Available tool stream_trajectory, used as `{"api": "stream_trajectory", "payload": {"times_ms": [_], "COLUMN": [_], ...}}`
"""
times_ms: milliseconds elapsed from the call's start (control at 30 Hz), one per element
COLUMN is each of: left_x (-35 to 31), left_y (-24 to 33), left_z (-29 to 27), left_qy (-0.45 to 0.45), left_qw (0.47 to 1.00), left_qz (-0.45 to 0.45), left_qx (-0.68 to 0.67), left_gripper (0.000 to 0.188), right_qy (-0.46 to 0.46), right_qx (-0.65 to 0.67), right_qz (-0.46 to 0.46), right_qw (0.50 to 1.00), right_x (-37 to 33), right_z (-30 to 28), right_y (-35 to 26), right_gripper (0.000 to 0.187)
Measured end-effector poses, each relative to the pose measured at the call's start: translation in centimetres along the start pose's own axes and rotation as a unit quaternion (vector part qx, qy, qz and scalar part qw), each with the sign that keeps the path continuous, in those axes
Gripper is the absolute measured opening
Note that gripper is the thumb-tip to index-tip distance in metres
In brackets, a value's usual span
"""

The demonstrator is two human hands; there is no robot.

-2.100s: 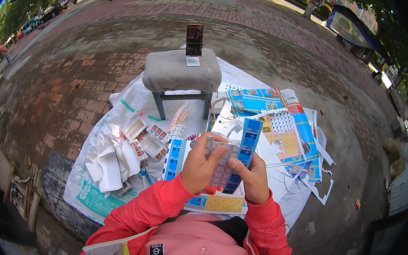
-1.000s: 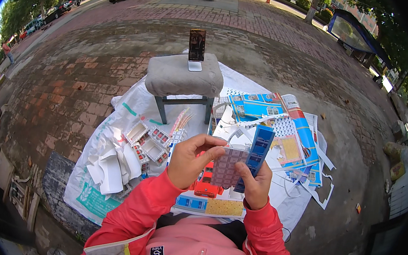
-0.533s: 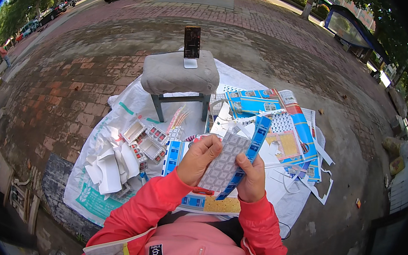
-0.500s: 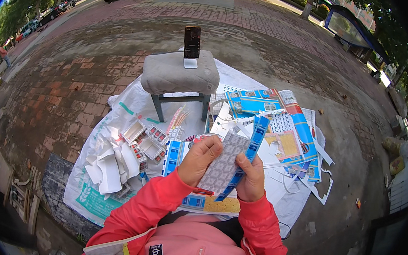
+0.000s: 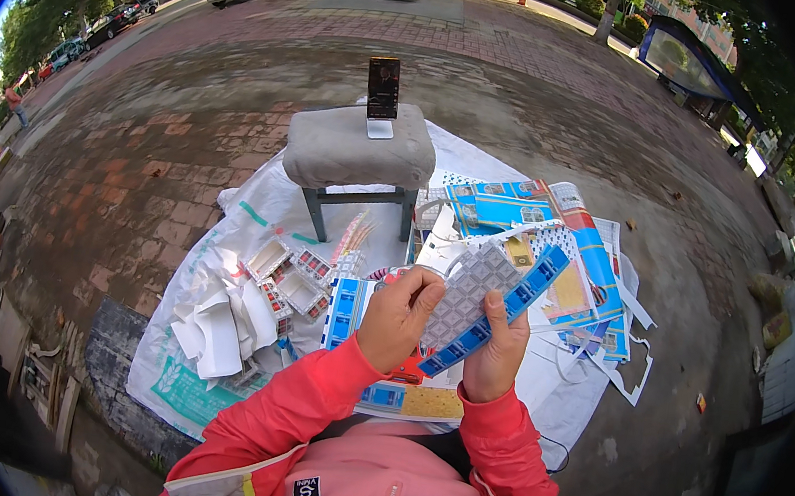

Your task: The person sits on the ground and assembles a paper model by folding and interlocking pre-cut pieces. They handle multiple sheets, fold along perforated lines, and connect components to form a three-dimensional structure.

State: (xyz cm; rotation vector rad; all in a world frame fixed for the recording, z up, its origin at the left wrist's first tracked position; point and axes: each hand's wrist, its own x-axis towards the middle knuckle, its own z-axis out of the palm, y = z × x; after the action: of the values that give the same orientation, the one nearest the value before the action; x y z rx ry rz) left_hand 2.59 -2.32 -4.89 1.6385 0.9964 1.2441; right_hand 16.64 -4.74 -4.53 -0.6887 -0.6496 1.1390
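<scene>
A printed card piece, with a grey grid pattern and a blue strip along one long edge, is held tilted in front of me. My left hand is closed at the grey part's left edge, thumb and fingers pressed together. My right hand grips the lower right side, its thumb on top near the blue strip and its fingers behind. Beneath the hands lies a red object, mostly hidden. Under it is a printed sheet with blue and yellow-brown areas.
Small printed card boxes and curled white paper scraps lie left on a white woven sheet. Blue printed sheets and offcuts spread to the right. Ahead, a grey padded stool carries a phone on a stand.
The card piece has tilted further to the right, its blue strip now slanting more. My right hand has turned with it, and my left hand has shifted slightly right.
</scene>
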Motion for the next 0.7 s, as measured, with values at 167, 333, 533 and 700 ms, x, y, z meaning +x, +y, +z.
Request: {"api": "stream_trajectory", "payload": {"times_ms": [167,333,533,700], "left_x": [-1.3,0.2,0.6,0.6], "left_y": [0.4,0.6,1.8,1.4], "left_z": [3.0,1.6,2.6,3.3], "left_qy": [0.102,0.060,0.080,0.051], "left_qw": [0.992,0.986,0.977,0.993], "left_qz": [0.071,0.101,0.155,0.092], "left_qx": [0.036,0.116,0.122,0.045], "left_gripper": [0.022,0.023,0.033,0.037], "right_qy": [0.056,0.033,0.024,-0.003], "right_qx": [-0.014,-0.037,-0.107,-0.105], "right_qz": [-0.049,-0.088,-0.100,-0.097], "right_qw": [0.997,0.995,0.989,0.990], "right_x": [-0.2,-0.4,-0.8,-1.1], "right_z": [0.8,0.7,0.5,0.2], "right_y": [0.0,-0.2,0.4,0.6], "right_gripper": [0.027,0.028,0.028,0.030]}}
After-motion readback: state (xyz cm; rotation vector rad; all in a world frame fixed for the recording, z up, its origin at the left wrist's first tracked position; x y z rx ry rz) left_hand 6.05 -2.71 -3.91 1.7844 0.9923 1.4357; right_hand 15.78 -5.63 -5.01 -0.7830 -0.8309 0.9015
